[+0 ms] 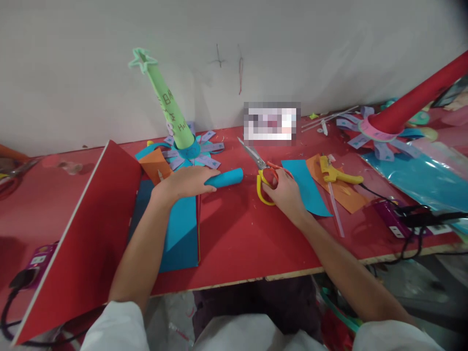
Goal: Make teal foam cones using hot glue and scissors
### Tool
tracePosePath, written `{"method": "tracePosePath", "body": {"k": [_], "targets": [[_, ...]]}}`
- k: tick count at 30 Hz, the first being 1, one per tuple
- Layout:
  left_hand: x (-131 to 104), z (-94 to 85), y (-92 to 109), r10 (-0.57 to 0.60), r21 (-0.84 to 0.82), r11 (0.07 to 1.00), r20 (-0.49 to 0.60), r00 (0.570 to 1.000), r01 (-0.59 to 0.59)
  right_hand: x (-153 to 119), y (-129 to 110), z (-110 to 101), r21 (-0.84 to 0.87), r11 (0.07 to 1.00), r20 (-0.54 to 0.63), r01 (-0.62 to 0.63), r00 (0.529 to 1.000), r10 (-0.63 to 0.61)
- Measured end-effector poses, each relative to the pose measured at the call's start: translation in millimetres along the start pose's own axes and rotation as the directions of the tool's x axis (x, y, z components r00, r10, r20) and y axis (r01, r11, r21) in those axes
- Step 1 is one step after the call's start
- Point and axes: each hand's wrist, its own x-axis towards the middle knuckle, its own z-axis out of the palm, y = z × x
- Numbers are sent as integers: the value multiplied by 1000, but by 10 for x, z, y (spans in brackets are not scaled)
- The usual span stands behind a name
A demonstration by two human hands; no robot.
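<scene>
My left hand (193, 181) is closed round one end of a blue paper roll (229, 177), whose other end points to the right. Fingers of my right hand (283, 187) grip the scissors (260, 163) by their red and yellow handles, with the blades pointing away toward the wall. Beneath my left forearm lie blue paper sheets (183, 234). Just right of my right hand is another blue sheet (305, 183). Behind my left hand stands a green paper cone (170, 105) with a star on top and a base of paper strips.
A yellow glue gun (334, 173) rests on orange paper (347, 195), its cord running to a purple power strip (393, 219). A red cone (413, 105) leans at the right. An upright red board (91, 239) stands at the left. The table's edge (237, 285) is near my body.
</scene>
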Motion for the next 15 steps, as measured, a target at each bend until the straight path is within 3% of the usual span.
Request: {"method": "tracePosePath", "body": {"k": [5, 8, 15], "targets": [[-77, -10, -21, -11, 35, 999, -12, 1000, 11, 7, 29, 17, -71, 996, 22, 60, 998, -59], [-128, -7, 7, -49, 97, 994, -93, 994, 58, 8, 36, 33, -81, 995, 32, 63, 998, -61], [-207, -36, 312, 73, 113, 992, -185, 980, -52, -2, 49, 39, -117, 987, 7, 108, 994, -108]]}}
